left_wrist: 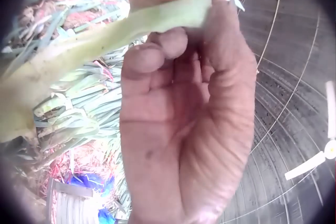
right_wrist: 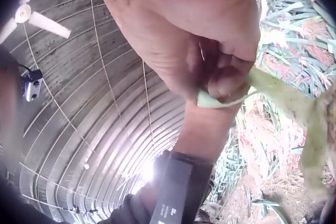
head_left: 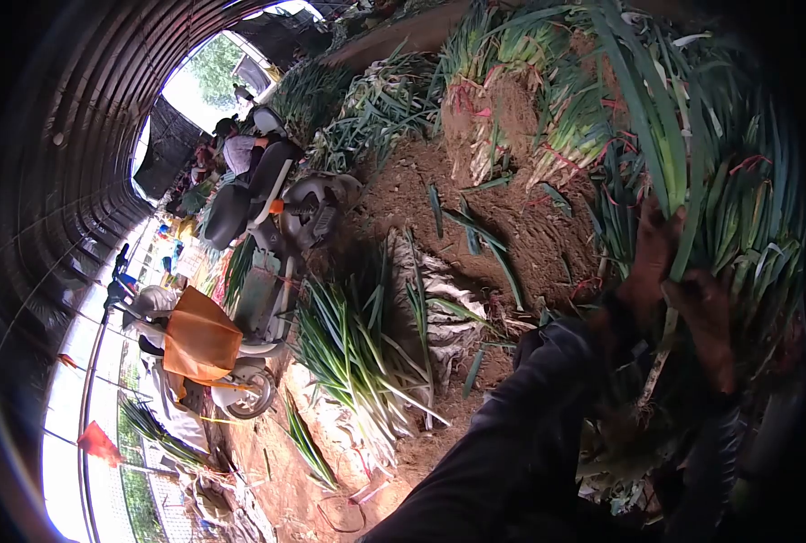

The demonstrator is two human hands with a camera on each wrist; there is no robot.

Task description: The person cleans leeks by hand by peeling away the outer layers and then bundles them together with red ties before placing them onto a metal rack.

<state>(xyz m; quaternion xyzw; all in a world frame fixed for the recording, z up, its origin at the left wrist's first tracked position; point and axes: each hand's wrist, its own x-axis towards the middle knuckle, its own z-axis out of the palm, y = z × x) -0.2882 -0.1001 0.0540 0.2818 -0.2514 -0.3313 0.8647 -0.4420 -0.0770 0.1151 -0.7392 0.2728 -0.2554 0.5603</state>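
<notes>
In the head view my left hand (head_left: 652, 249) is at the upright green leaves of a leek (head_left: 661, 366). Just below it, my right hand (head_left: 706, 326) pinches the same leek, whose pale stalk hangs down to its roots. The left wrist view shows my left hand (left_wrist: 184, 113) with fingers curled and thumb bent against the leek leaf (left_wrist: 121, 35); the other wrist is close behind. In the right wrist view, the leek leaf (right_wrist: 278, 90) runs into the curled fingers of my right hand (right_wrist: 210, 40). Part of the leaf is hidden inside that hand.
Bundles of leeks (head_left: 557, 136) tied with red string stand on the soil ahead. Loose leeks (head_left: 353, 362) lie on a pale sack to the left, beside a parked scooter (head_left: 267, 317). Other people (head_left: 238, 154) are farther back under the arched roof (head_left: 68, 118).
</notes>
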